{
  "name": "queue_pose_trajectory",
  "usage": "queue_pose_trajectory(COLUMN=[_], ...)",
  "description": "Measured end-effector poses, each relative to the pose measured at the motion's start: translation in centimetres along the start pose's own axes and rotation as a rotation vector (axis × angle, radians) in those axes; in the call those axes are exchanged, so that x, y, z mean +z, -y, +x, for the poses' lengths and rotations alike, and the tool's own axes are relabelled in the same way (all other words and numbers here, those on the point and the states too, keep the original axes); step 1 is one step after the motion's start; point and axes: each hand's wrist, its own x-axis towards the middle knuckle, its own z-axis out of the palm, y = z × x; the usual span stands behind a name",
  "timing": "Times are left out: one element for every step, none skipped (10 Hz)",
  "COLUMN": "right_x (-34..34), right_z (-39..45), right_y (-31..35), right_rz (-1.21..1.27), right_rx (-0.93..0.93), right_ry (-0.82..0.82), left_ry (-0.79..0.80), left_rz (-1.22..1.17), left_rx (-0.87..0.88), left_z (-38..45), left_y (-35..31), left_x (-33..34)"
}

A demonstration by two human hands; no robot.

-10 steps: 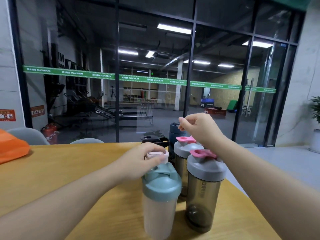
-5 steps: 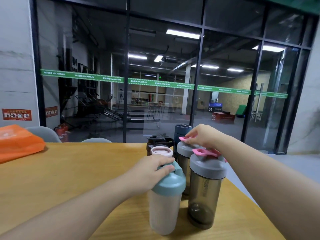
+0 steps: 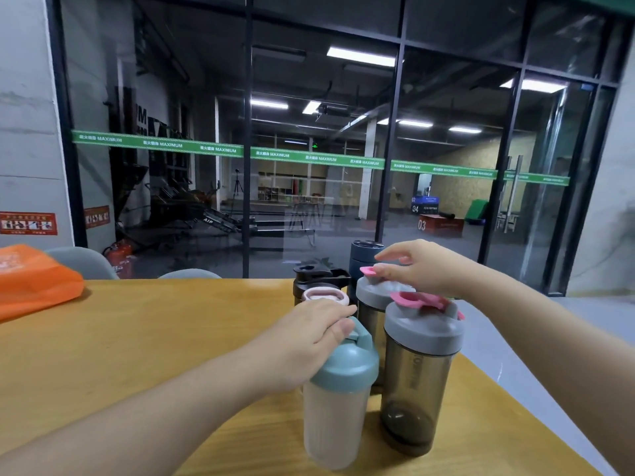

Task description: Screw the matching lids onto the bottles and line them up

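Left hand [image 3: 309, 338] is draped loosely over the teal lid [image 3: 347, 362] of the frosted bottle [image 3: 335, 424] at the table's [image 3: 137, 338] near edge. Right hand [image 3: 419, 266], fingers relaxed and half-curled, touches the pink flip cap [image 3: 369, 271] on the rear smoky bottle [image 3: 369, 314]; another grey-lidded bottle [image 3: 417, 389] stands in front.

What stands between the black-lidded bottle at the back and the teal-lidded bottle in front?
In the head view, a pale pink-lidded bottle stands between the black-lidded bottle and the teal-lidded bottle.

A wooden table [image 3: 137, 338] faces a dark glass wall [image 3: 319, 132] with green stripe, seemingly a gym beyond.
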Motion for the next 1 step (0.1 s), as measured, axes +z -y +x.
queue_pose_trajectory(right_x=[-0.28], right_z=[0.51], right_y=[1.01], right_rz=[0.068], right_rx=[-0.078], right_ry=[-0.043], left_ry=[0.011], left_rz=[-0.031], left_rx=[-0.008], left_z=[0.61], left_y=[0.0], left_x=[-1.38])
